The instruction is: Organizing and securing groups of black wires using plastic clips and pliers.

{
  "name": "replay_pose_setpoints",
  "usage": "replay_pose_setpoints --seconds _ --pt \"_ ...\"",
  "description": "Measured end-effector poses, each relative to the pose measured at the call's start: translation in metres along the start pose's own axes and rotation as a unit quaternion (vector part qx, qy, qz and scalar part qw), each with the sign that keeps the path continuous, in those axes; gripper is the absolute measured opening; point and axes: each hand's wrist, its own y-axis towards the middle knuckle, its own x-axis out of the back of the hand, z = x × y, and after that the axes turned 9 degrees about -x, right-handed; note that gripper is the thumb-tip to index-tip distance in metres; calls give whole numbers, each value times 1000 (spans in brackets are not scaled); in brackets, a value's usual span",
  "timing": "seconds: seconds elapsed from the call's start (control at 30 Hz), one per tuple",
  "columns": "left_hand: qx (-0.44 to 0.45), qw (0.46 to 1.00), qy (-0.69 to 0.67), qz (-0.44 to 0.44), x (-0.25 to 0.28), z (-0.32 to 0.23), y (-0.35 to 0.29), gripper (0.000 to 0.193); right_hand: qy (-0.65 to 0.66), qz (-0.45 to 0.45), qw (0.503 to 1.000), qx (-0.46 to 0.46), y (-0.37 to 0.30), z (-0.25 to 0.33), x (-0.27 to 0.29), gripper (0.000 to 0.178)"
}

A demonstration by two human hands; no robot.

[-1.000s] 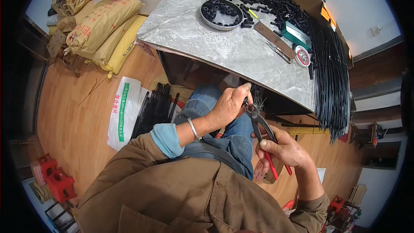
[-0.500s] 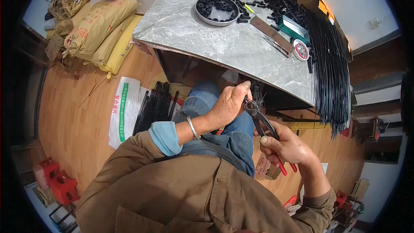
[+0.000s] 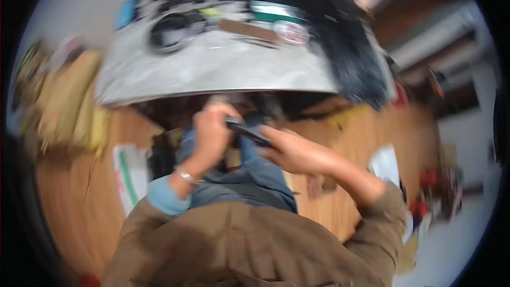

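Motion blurs the whole picture. In front of the table edge, above my lap, my right hand [image 3: 297,151] is wrapped round black pliers [image 3: 248,132]. Their jaws point left, toward my other hand. My left hand [image 3: 212,130] is closed with the thumb up, right at the jaw end. What its fingers hold is too smeared to make out. Whether the jaws grip anything cannot be seen.
The grey table [image 3: 212,77] carries a round metal dish [image 3: 152,34], a brown bar [image 3: 247,31], a green box [image 3: 273,17] and a small round container [image 3: 292,33]. Long black rods [image 3: 348,56] overhang its right end. Tan sacks [image 3: 66,98] stand left; black rods [image 3: 162,157] lie by my leg.
The view has swung, so table and hands sit further left in it. The pliers now lie flatter, with their handles hidden by my right hand. Both hands stay close together.
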Motion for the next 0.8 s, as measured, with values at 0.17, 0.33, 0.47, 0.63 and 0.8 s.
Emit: replay_pose_setpoints --seconds 0.17,0.33,0.47,0.63,0.8 --pt "172 905 -347 -175 37 -15 53 53 -141 -176 974 -6 65 -14 16 34" --pt "-43 892 -352 -279 169 -49 106 44 -222 -290 930 -42 133 -62 55 42" --pt "-133 928 -187 -292 278 -112 78 44 -257 -338 905 12 157 -60 62 43" --pt "224 928 86 -285 246 -7 8 30 -237 -386 891 3 170 -75 50 43" --pt "348 900 264 4 166 194 -158 44 -239 -498 827 104 176 -70 45 34"
